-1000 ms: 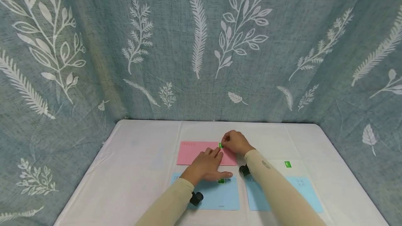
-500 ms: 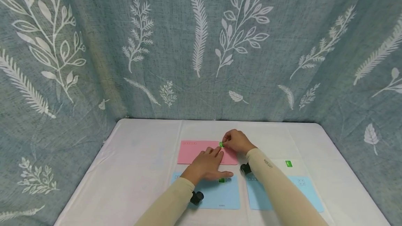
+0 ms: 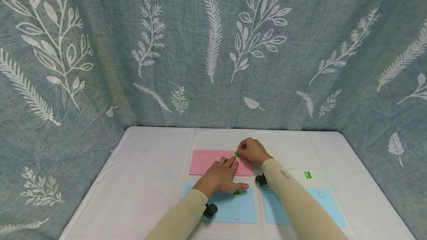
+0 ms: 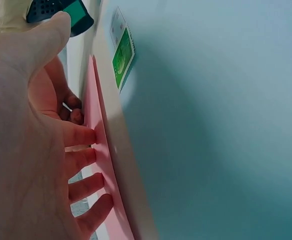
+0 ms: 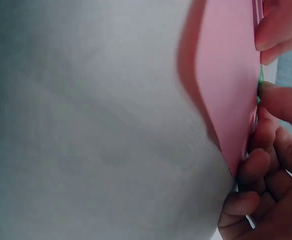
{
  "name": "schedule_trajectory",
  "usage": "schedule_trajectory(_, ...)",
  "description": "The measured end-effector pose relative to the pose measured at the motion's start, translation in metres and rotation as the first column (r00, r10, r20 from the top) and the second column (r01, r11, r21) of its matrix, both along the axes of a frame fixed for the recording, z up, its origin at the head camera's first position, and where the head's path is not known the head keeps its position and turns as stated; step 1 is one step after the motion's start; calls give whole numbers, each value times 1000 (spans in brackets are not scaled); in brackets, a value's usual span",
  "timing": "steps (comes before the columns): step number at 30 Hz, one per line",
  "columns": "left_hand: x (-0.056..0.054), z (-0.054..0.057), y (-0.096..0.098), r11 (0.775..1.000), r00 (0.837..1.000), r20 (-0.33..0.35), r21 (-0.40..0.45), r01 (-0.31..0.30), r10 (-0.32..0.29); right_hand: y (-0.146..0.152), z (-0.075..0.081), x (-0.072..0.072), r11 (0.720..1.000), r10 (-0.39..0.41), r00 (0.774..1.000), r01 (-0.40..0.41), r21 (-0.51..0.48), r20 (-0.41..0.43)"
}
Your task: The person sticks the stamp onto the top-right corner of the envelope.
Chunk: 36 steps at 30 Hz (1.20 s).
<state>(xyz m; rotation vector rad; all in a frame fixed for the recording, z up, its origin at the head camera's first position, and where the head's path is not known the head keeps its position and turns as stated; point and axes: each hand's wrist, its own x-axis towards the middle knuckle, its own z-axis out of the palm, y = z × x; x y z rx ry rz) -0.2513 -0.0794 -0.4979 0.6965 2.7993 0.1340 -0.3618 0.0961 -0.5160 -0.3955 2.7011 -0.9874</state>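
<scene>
A pink envelope (image 3: 201, 163) lies at the far middle of the table. My left hand (image 3: 219, 177) rests on it with spread, fairly straight fingers; the left wrist view shows these fingertips pressed on the envelope (image 4: 98, 117). At the envelope's upper right corner, my right hand (image 3: 253, 152) pinches a small green stamp (image 3: 236, 154). In the right wrist view my thumb (image 5: 288, 106) lies against the green stamp and the other fingers are curled at the envelope's edge. Part of the stamp is hidden by the fingers.
Beneath my left forearm lies a blue envelope (image 3: 233, 212) bearing a green stamp (image 4: 123, 57). Another blue envelope (image 3: 328, 206) is partly covered by my right sleeve. Behind it a loose green stamp (image 3: 307, 175) lies on the white table (image 3: 153, 166). A patterned curtain (image 3: 186, 47) surrounds the table.
Both hands stay in place on the pink envelope and the stamp. The whole view shifts only slightly.
</scene>
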Motion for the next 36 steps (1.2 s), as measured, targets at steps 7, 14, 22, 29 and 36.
schedule_trajectory(7,0,1,0,1000,1000,-4,-9,1,-1,1,-1,-1,1000,17,1000,-17,8,-16)
schedule_trajectory(14,0,1,1,1000,1000,4,1,-5,5,2,0,0,1000,16,1000,-16,-5,-1)
schedule_trajectory(22,2,1,-1,1000,1000,2,13,2,-2,-2,-2,1,1000,12,999,-11,27,-34)
schedule_trajectory(29,3,-2,-4,999,1000,10,50,-4,3,-3,-3,1,999,4,999,-3,35,-33)
schedule_trajectory(36,2,-3,-5,998,1000,15,61,-11,11,-4,-1,3,1000,-6,999,6,24,-40)
